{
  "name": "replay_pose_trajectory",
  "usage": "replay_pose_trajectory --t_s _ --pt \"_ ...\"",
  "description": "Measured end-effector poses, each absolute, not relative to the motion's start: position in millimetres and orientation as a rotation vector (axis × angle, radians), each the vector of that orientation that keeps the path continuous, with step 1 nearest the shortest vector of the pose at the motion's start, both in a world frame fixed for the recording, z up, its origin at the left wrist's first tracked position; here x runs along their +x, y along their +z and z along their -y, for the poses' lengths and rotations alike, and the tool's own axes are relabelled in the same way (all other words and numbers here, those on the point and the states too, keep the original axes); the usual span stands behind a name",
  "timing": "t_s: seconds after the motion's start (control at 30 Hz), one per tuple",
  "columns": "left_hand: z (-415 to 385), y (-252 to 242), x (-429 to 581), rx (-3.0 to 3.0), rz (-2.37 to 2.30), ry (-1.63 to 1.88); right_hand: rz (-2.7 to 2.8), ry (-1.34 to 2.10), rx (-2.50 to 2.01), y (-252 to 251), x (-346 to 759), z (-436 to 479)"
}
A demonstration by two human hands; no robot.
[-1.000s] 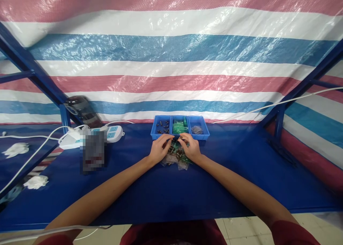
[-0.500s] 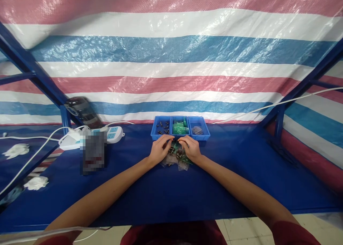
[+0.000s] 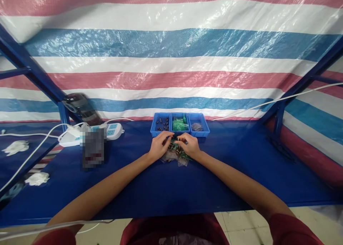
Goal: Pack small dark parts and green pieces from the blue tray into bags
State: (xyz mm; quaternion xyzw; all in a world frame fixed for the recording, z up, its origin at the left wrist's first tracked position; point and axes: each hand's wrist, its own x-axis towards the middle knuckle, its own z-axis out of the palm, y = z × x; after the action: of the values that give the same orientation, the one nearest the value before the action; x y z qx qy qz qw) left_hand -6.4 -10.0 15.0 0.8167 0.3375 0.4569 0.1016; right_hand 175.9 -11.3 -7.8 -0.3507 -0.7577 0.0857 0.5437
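My left hand (image 3: 159, 146) and my right hand (image 3: 189, 145) face each other over a pile of small dark parts and clear and green plastic bags (image 3: 175, 155). The fingers of both are closed in a pinch around something small and dark between them, too small to name. Just behind the hands stand three joined blue bins. Small dark metal parts lie in the left bin (image 3: 152, 127), green bags (image 3: 179, 124) fill the middle one, and clear bags (image 3: 197, 126) lie in the right one.
A white power strip (image 3: 115, 131) with cables stands at the left, beside a blurred dark object (image 3: 93, 148). Behind it leans a dark bottle (image 3: 83, 108). Crumpled white tissues (image 3: 37, 179) lie far left. Blue frame posts rise on both sides of the blue table (image 3: 150, 198).
The view has shifted a little, so the bins and table appear slightly higher. My right fingers have bent a bit further inward over the pile; both hands stay close together.
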Motion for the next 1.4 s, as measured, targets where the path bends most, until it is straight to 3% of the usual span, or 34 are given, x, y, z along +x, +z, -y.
replay_pose_trajectory --t_s 1.4 --pt "10.0 14.1 -7.1 2.438 -0.980 1.329 1.881 0.138 -0.769 -5.0 176.5 11.8"
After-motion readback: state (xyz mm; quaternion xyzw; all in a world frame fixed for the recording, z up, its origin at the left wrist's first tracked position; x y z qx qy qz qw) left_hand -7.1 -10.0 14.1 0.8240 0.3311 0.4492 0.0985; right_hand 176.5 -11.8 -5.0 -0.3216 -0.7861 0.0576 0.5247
